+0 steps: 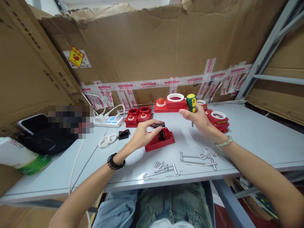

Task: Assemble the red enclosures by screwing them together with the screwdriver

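Note:
My left hand (146, 133) pinches a small flat black part (158, 124) just over an open red housing (158, 144). Inside that housing a black component (161, 135) shows. My right hand (198, 118) is wrapped round the handle of a green and yellow screwdriver (191, 103), its shaft pointing down at the tabletop to the right of the housing. Nearer the front edge lie several loose screws (161, 165) and a thin metal handle (161, 172). More thin metal rods (198, 159) with bits of white string rest below my right hand.
Red housings with buttons (139, 116) stand at the back, beside a longer red unit (171, 106) with a white ring. Another red unit (217, 118) sits right. White rings (108, 140), a black square piece (123, 134) and a power strip (109, 121) are left. Cardboard (142, 47) walls the back.

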`<state>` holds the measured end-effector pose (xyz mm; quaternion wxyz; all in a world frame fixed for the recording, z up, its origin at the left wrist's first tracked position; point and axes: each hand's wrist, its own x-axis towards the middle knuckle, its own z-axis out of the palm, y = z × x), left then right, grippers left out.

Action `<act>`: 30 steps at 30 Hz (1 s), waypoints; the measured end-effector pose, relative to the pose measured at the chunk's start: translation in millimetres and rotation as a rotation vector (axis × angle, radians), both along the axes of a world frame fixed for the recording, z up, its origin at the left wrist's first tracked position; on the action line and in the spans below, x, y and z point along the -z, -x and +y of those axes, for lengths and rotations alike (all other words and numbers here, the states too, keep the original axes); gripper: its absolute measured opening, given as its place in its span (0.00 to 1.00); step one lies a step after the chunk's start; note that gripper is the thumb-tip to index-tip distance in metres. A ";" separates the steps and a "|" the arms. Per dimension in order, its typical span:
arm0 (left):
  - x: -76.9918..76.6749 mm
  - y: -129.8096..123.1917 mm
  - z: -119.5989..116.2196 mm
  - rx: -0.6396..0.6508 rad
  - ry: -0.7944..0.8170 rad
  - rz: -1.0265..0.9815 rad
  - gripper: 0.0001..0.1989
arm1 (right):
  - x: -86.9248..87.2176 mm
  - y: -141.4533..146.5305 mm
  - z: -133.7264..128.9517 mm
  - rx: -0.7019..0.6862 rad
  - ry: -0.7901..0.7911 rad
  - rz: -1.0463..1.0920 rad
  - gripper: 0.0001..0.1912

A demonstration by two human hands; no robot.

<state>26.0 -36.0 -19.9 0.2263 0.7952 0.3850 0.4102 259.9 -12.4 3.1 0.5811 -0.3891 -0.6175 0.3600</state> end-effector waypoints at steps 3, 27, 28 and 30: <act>-8.4 18.3 0.9 -0.006 0.019 -0.094 0.15 | -0.4 -0.7 -0.6 0.018 -0.001 -0.026 0.24; 16.4 149.0 -2.6 -0.413 -0.176 0.502 0.16 | 1.4 2.4 -4.1 0.033 -0.084 -0.164 0.23; 18.3 150.1 -7.2 -0.395 -0.141 0.545 0.15 | 1.4 2.9 -4.4 0.030 -0.081 -0.163 0.23; 25.0 152.0 -13.0 -0.357 -0.065 0.594 0.15 | 1.5 4.3 -5.6 0.017 -0.068 -0.159 0.23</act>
